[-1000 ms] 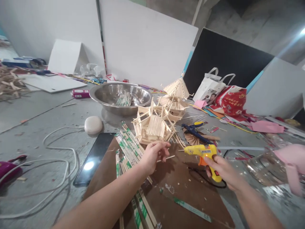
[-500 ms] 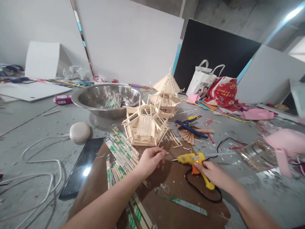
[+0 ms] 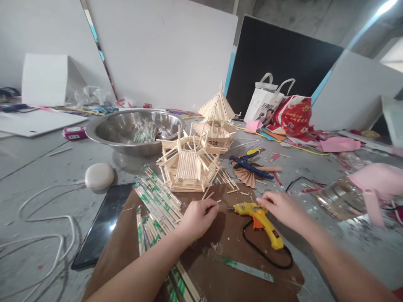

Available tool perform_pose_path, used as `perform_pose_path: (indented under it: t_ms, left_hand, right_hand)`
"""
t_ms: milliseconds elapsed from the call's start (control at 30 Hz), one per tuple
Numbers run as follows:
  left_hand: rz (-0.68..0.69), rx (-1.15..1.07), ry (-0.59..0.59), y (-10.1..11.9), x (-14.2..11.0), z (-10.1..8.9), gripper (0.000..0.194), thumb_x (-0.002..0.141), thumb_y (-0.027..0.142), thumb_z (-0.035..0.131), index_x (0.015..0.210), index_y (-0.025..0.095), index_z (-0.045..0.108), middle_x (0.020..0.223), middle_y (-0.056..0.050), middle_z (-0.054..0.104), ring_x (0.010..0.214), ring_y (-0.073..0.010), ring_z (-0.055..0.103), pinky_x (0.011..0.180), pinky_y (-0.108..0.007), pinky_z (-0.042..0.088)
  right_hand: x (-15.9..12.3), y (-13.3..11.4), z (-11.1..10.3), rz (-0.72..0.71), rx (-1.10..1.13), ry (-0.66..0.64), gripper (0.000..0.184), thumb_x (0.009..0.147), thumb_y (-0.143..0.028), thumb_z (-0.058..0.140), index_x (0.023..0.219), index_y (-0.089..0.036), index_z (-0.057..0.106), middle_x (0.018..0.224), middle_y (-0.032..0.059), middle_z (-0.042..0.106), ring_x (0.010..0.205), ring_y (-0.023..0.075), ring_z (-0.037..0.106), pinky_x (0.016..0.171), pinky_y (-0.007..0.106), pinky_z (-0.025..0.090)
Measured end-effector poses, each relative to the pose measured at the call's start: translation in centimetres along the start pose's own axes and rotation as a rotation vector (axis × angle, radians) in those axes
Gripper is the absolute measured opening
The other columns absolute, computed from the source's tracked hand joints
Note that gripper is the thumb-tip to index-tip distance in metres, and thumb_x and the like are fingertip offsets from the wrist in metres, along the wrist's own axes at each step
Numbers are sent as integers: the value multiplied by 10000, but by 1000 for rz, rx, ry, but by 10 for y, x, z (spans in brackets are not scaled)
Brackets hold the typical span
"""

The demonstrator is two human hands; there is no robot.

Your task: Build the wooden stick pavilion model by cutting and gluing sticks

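Observation:
My left hand (image 3: 200, 218) is closed in a pinch over the brown board (image 3: 220, 272). A short piece of wooden stick (image 3: 219, 201) pokes out at its fingertips. The yellow glue gun (image 3: 264, 224) with its orange trigger lies on the board, nozzle toward my left hand. My right hand (image 3: 280, 207) is at the gun's rear top, thumb and fingers drawn together; whatever they pinch is hidden. Just beyond the board's far edge stands an unroofed pavilion frame of sticks (image 3: 189, 165). Packaged chopsticks (image 3: 160, 197) in green-marked wrappers lie left of my left hand.
Behind the frame stands a roofed stick pavilion (image 3: 217, 109). A steel basin (image 3: 100, 136) holds more wrapped sticks. Blue pliers (image 3: 252, 165) rest on a folded paper fan. A phone (image 3: 105, 226) and white cable lie left; a clear jug with pink lid (image 3: 374, 184) lies right.
My right hand has let go of the glue gun's handle and moved up to its rear top. My left hand keeps its pinch in nearly the same place.

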State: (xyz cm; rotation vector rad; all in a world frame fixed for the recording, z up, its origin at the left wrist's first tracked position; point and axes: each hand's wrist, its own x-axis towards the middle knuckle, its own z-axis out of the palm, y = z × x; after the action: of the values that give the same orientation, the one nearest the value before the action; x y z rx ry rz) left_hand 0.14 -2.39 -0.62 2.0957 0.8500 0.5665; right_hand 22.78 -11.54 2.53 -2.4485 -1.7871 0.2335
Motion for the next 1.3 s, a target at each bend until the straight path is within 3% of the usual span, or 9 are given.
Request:
perform_pose_path:
  t_ms: [200, 333, 500, 633, 800, 900, 1000, 1133, 1300]
  left_hand:
    - [15, 34, 10, -5, 0, 2, 282, 763, 280, 357, 627, 174, 581, 549, 25, 527, 522, -91, 445, 511, -194, 304]
    - [12, 4, 26, -8, 0, 3, 298, 764, 298, 361, 608, 163, 576, 533, 20, 522, 519, -93, 448, 507, -194, 306]
    - [-2, -30, 36, -5, 1, 3, 289, 756, 291, 376, 600, 165, 585, 539, 18, 536, 526, -97, 461, 510, -192, 314]
    - [-25, -95, 55, -3, 1, 1, 264, 741, 292, 402, 620, 168, 603, 545, 14, 547, 534, -101, 475, 508, -188, 326]
    - [-90, -293, 72, 0, -1, 3, 249, 735, 315, 426, 658, 153, 598, 525, 18, 532, 471, -81, 435, 463, -182, 317]
    - [-133, -491, 62, 5, -3, 3, 297, 748, 383, 416, 712, 139, 581, 521, 18, 518, 418, -69, 408, 421, -183, 304]
    - [-141, -642, 72, 12, -4, -1, 326, 743, 427, 424, 739, 132, 562, 553, 16, 525, 396, -60, 402, 409, -186, 307]
    - [-103, -779, 64, 18, -5, -7, 320, 739, 432, 437, 712, 130, 541, 556, 15, 525, 397, -57, 408, 414, -188, 317]
    - [-73, -816, 11, 21, -4, -10, 295, 713, 410, 492, 629, 129, 514, 522, 18, 520, 384, -47, 395, 400, -182, 299]
  right_hand:
    - [58, -20, -6, -152, 67, 26, 153, 728, -257, 437, 738, -208, 582, 764, 16, 637, 709, 148, 560, 585, 213, 343]
    - [85, -36, 6, -227, -6, -61, 152, 659, -135, 466, 747, -184, 579, 758, 24, 631, 711, 137, 553, 606, 204, 345]
    - [96, -43, 22, -227, -93, -114, 192, 613, -67, 460, 718, -169, 583, 776, 51, 626, 722, 153, 553, 576, 213, 329]
    - [94, -42, 17, -205, -141, -109, 189, 618, -104, 470, 753, -177, 579, 790, 56, 624, 730, 172, 553, 559, 227, 319]
    - [73, -46, -26, -227, -143, -55, 187, 731, -207, 404, 794, -198, 580, 785, 44, 618, 707, 156, 548, 571, 231, 329]
    - [53, -58, -56, -493, -31, -105, 216, 781, -272, 384, 813, -208, 587, 791, 28, 610, 717, 140, 537, 609, 227, 349]
    - [33, -78, -74, -644, -4, -186, 222, 801, -281, 378, 826, -233, 594, 789, 2, 618, 707, 126, 537, 616, 223, 349]
    - [21, -101, -76, -775, -109, -232, 218, 796, -313, 412, 812, -233, 615, 763, 4, 622, 684, 129, 544, 592, 225, 341]
    - [27, -111, -72, -803, -116, -196, 193, 780, -285, 435, 750, -192, 601, 719, 15, 613, 682, 134, 540, 594, 230, 343]
